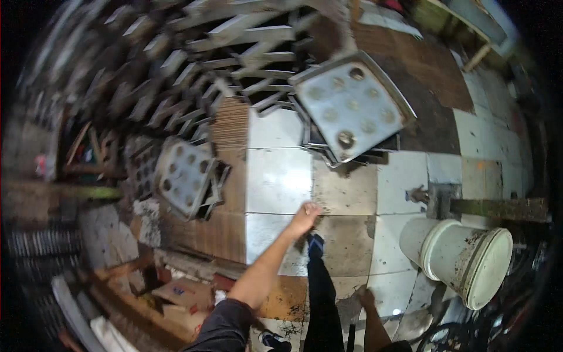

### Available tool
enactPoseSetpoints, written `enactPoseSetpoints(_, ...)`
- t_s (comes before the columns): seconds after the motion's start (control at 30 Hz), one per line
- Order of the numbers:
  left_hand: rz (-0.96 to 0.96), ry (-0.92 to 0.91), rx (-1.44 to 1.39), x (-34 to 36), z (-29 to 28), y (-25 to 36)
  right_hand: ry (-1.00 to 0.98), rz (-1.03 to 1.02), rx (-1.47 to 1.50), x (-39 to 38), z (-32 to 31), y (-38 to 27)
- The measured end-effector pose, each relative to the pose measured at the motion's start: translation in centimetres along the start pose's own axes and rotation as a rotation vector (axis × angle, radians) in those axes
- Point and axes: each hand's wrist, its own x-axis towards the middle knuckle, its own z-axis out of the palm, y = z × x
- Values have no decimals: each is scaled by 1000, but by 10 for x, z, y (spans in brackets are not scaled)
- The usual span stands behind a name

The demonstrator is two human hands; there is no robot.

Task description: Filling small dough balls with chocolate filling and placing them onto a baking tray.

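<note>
Several trays lie beyond the empty, half-curled left hand. The right hand is too blurred to tell.

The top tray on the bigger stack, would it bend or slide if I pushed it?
The top tray probably wouldn't bend much: it looks like metal, with turned-up edges that should stiffen it. It might slide or rock, because it sits crooked over the trays underneath. It may be fairly light for its size, since its sides look thin.
</note>
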Motion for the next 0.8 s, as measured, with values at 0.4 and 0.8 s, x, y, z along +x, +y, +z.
enactPoseSetpoints(0.4,-63,435,-528,224,11,11,-430,536,785,-99,-35,-47)
enactPoseSetpoints(0.8,-275,770,-618,-475,43,79,-238,193,668,-57,-48,-24)
